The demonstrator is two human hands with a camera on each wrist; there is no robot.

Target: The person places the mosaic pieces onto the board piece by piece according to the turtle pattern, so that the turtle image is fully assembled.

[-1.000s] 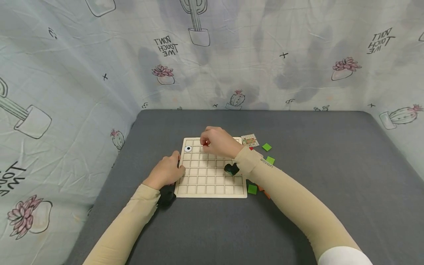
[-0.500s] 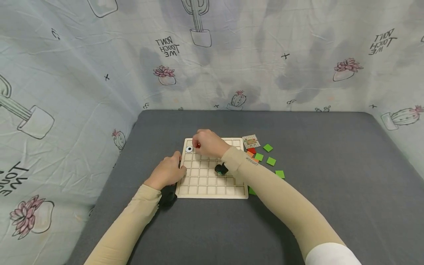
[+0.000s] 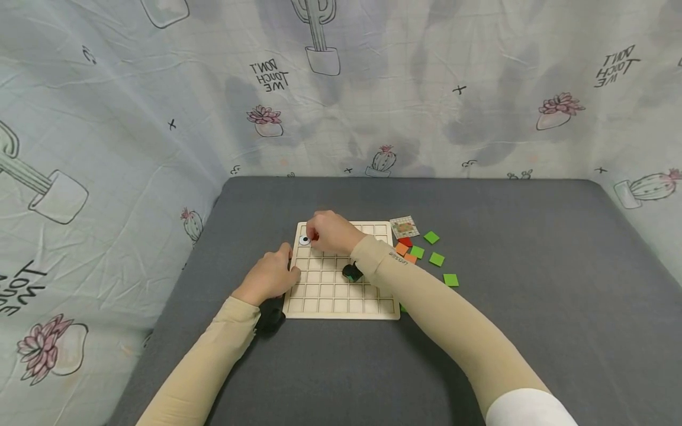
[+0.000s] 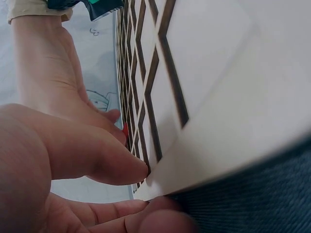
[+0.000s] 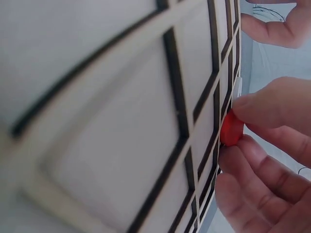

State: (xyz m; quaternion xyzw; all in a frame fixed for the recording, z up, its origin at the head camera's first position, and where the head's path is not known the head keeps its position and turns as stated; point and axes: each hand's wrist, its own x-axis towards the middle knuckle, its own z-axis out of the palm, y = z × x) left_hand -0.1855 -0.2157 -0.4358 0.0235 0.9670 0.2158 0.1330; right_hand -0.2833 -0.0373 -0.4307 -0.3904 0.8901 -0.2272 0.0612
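A pale wooden grid board (image 3: 330,296) lies on the table. My left hand (image 3: 268,274) grips its left edge, with the thumb on top and the fingers at the side, as the left wrist view shows. My right hand (image 3: 333,232) is over the board's upper left part. Between its thumb and fingers it pinches a small red square tile (image 5: 232,128) down at the grid; the tile is hidden in the head view. Just left of those fingertips, a white tile with a black eye (image 3: 304,240) sits in a cell near the top left corner.
Right of the board lie several loose green tiles (image 3: 431,237), orange tiles (image 3: 402,248) and another red tile (image 3: 406,241). A small picture card (image 3: 405,226) lies by the upper right corner. The right forearm covers the board's lower right part. A printed cloth (image 3: 415,106) hangs behind the grey table (image 3: 511,296).
My right hand has moved left across the board with the red tile and come down next to the eye tile. My left hand has stayed on the board's edge.
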